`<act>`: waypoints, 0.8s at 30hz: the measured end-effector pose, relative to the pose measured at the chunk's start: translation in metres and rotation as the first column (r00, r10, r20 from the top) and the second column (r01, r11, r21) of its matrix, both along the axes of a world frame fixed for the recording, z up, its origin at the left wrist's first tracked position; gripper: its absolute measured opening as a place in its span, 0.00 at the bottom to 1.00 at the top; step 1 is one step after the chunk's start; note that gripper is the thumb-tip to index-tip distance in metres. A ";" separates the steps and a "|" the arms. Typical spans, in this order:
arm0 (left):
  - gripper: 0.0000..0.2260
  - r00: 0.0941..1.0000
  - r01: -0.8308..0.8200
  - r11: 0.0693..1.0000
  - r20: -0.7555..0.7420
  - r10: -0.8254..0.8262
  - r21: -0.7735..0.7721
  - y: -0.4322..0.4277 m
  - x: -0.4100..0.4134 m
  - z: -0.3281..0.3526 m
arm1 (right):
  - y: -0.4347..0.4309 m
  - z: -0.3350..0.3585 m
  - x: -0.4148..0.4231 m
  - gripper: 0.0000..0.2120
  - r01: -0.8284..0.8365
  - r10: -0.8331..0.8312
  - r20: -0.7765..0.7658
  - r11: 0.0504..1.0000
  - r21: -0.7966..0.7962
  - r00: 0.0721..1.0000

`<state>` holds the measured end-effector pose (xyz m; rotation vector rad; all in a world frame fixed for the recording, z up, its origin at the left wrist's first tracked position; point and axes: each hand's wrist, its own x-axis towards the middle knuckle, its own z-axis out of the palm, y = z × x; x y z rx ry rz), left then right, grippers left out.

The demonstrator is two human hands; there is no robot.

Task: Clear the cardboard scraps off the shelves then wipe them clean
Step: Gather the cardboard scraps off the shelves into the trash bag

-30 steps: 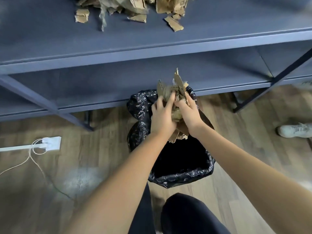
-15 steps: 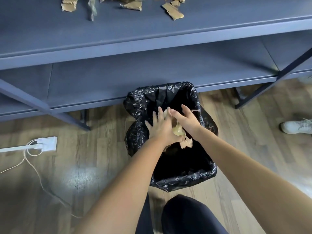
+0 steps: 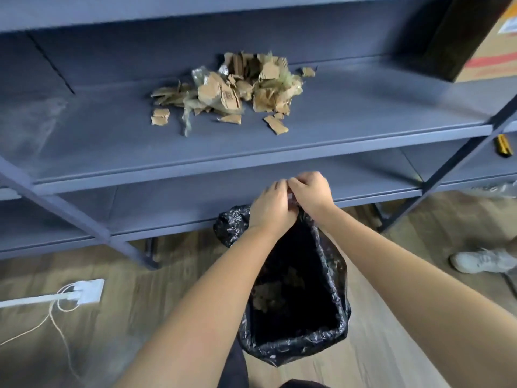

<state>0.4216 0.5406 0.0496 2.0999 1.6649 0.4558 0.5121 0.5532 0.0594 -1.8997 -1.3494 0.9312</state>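
The cardboard scraps (image 3: 232, 91) are lying in a loose heap on the middle shelf (image 3: 112, 141) of the grey-blue rack, toward its back, with a few single pieces sitting apart just in front of the heap. Below and nearer, the left hand (image 3: 272, 205) and the right hand (image 3: 310, 194) are hovering together over the far rim of the black bin bag (image 3: 340, 309), touching each other with fingers curled inward. A small pale speck is showing between them, but whether either hand is gripping anything cannot be told. The bag is standing open on the wooden floor (image 3: 156, 317), just in front of the lower shelf (image 3: 173, 200), and some brown bits (image 3: 265, 299) are showing dimly in its dark inside. A printed cardboard box (image 3: 492, 40) is sitting at the right end of the middle shelf, and a yellow and black tool (image 3: 503, 145) is lying on the lower level to the right. On the floor, a white power strip (image 3: 84, 291) with a pale cable is lying at the left, and a white shoe (image 3: 481, 260) is standing at the right.
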 end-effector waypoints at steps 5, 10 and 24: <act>0.13 0.994 -0.043 0.977 0.107 0.021 0.208 0.024 0.000 0.100 | 0.022 0.106 -0.005 0.20 -0.017 0.014 0.016 0.978 0.209 1.000; 0.12 0.990 -0.092 0.944 0.129 0.053 0.317 0.032 -0.008 0.153 | 0.029 0.157 -0.019 0.19 -0.021 0.013 0.027 0.943 0.331 1.000; 0.10 0.999 -0.039 0.875 0.010 0.039 0.482 0.105 -0.040 0.257 | 0.099 0.254 -0.044 0.19 -0.044 0.015 0.067 0.890 0.454 0.998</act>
